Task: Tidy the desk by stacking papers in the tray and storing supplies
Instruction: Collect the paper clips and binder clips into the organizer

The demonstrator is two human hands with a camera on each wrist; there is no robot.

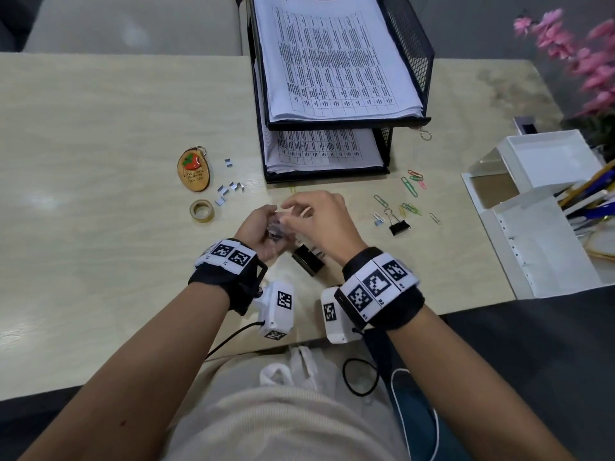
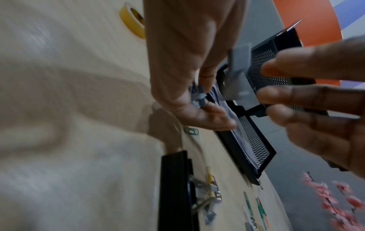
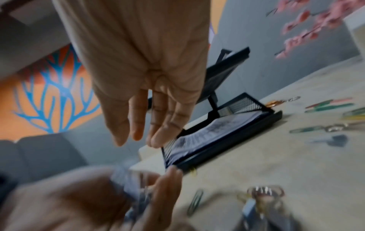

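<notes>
Above the desk (image 1: 100,134) just before the paper-filled mesh tray (image 1: 412,44), the left hand (image 1: 258,229) cups a small clear box (image 1: 283,224) while the right hand (image 1: 319,217), fingers curled, pinches staple strips (image 2: 199,97).

From my remote seat, the head view hides what the left hand (image 1: 263,227) holds: a small clear item, mostly covered by the fingers of the right hand (image 1: 319,217). I cannot identify it. In the left wrist view a pale grey piece (image 2: 237,75) sits between the two hands, too blurred to name. The right wrist view is motion-smeared along its lower part; the left hand there is a soft blur. The black box (image 1: 308,260) on the desk is partly covered by both wrists. The paper tray (image 1: 412,61) is cut off at the top edge. The white organizer (image 1: 545,227) and pink flowers (image 1: 585,61) run off the right edge. Print on the papers (image 1: 332,61) is too small to read.
</notes>
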